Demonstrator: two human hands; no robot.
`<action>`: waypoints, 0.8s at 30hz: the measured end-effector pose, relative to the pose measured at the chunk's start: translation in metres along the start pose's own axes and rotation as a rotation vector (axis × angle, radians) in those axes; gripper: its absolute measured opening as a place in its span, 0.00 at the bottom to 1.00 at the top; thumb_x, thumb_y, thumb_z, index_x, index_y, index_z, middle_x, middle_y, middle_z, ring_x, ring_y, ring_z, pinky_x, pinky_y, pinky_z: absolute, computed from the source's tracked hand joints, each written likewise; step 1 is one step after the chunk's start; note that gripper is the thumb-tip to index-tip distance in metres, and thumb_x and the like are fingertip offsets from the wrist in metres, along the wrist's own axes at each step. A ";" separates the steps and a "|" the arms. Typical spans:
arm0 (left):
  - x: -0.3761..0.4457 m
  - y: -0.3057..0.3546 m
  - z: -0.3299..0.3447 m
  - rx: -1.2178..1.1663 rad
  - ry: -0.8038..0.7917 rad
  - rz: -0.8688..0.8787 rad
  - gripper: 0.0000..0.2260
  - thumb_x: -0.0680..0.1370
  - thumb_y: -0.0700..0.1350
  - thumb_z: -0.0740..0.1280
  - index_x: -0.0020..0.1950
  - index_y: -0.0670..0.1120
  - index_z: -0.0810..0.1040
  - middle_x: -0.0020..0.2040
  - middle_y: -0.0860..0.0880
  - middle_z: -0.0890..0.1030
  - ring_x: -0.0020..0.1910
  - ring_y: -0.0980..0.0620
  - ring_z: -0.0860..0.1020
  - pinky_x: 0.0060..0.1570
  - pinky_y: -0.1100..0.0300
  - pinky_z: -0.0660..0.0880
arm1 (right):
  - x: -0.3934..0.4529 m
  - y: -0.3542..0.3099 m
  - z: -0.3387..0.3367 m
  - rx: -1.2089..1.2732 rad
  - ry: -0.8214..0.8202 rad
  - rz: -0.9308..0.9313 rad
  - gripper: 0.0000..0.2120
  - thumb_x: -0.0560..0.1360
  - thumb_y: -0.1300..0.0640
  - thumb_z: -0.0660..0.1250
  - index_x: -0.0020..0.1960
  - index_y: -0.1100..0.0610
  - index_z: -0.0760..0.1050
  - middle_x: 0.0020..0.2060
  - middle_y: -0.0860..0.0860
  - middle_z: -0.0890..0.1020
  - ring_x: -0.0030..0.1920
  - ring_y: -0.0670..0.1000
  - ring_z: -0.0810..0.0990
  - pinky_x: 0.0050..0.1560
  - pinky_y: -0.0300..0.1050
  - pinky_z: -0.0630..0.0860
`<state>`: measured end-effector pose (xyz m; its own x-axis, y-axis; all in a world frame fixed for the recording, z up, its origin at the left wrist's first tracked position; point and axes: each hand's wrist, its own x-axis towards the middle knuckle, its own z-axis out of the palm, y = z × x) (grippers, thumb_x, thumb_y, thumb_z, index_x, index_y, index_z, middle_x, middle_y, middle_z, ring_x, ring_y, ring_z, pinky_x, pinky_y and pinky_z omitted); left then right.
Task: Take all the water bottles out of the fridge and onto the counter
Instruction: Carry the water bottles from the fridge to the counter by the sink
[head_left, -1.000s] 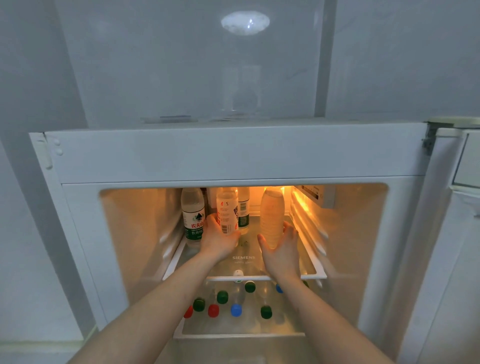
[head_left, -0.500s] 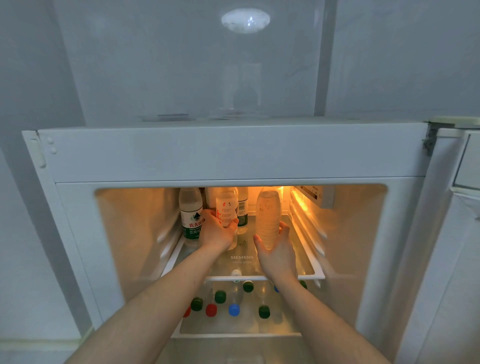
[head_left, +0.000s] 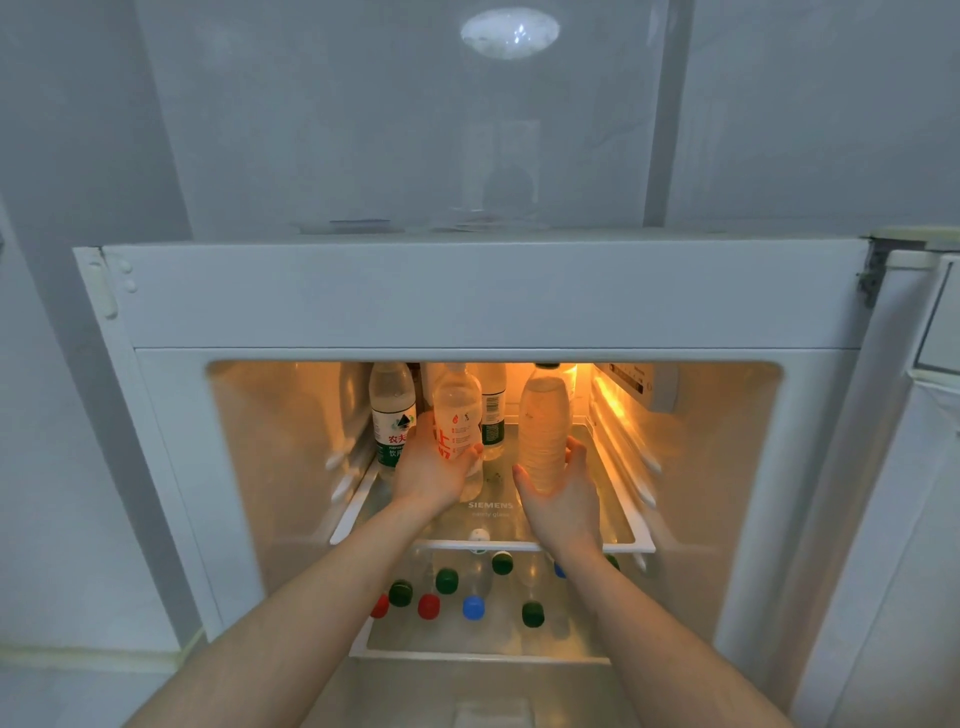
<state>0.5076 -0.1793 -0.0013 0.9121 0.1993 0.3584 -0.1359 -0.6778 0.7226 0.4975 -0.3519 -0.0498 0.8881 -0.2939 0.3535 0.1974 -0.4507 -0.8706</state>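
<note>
- Far left on the glass shelf (head_left: 618, 525) of the open fridge (head_left: 467, 296), a green-labelled bottle (head_left: 393, 415) stands upright, just beside the left hand.
- The left hand (head_left: 431, 467) curls round the red-printed bottle (head_left: 457, 421), thumb side toward the green-labelled one, fingers wrapping its lower body.
- Behind it, a dark-labelled bottle (head_left: 492, 415) stands near the back wall, partly covered.
- The right hand (head_left: 558, 493) cups the plain bottle (head_left: 544, 431) from below and both sides, fingers and thumb curled round it.
- On the lower shelf, coloured bottle caps (head_left: 472, 607) show through the glass; those bottles remain in the fridge too.
- Risk, as I judge it: drawing the red-printed bottle out could knock over the green-labelled neighbour, since they stand so close.
- Risk: cold bottles may be damp, so a one-handed hold on each could slip at the shelf edge.
- Risk: tall bottles could catch the top of the opening if lifted too high.
- Hidden: the upper-shelf caps are cut off by the frame of the opening, and the counter is out of view.
- Hard to tell: whether either held bottle is clear of the shelf, and how many bottles sit below.
</note>
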 end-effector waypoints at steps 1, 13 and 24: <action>-0.005 0.000 -0.001 -0.012 0.011 0.015 0.23 0.77 0.55 0.73 0.68 0.51 0.69 0.64 0.49 0.80 0.63 0.46 0.78 0.57 0.52 0.76 | 0.000 0.000 -0.001 0.010 -0.003 -0.009 0.34 0.74 0.42 0.77 0.74 0.44 0.64 0.63 0.46 0.80 0.57 0.48 0.81 0.54 0.43 0.79; -0.060 -0.017 -0.023 -0.137 0.115 0.118 0.26 0.74 0.56 0.77 0.67 0.62 0.67 0.62 0.60 0.79 0.62 0.58 0.78 0.61 0.56 0.76 | -0.009 0.003 -0.007 0.035 -0.032 -0.034 0.37 0.70 0.44 0.81 0.72 0.43 0.64 0.62 0.46 0.79 0.60 0.49 0.80 0.60 0.53 0.82; -0.160 -0.013 -0.110 -0.229 0.105 0.093 0.24 0.74 0.53 0.77 0.66 0.63 0.72 0.60 0.64 0.81 0.60 0.63 0.78 0.59 0.57 0.77 | -0.065 -0.023 0.001 0.188 -0.048 -0.120 0.35 0.69 0.51 0.83 0.69 0.39 0.68 0.61 0.40 0.76 0.62 0.45 0.74 0.66 0.48 0.74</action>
<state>0.3211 -0.1243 -0.0026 0.8481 0.2236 0.4803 -0.3123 -0.5213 0.7942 0.4361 -0.3213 -0.0529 0.8714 -0.2049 0.4457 0.3727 -0.3140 -0.8732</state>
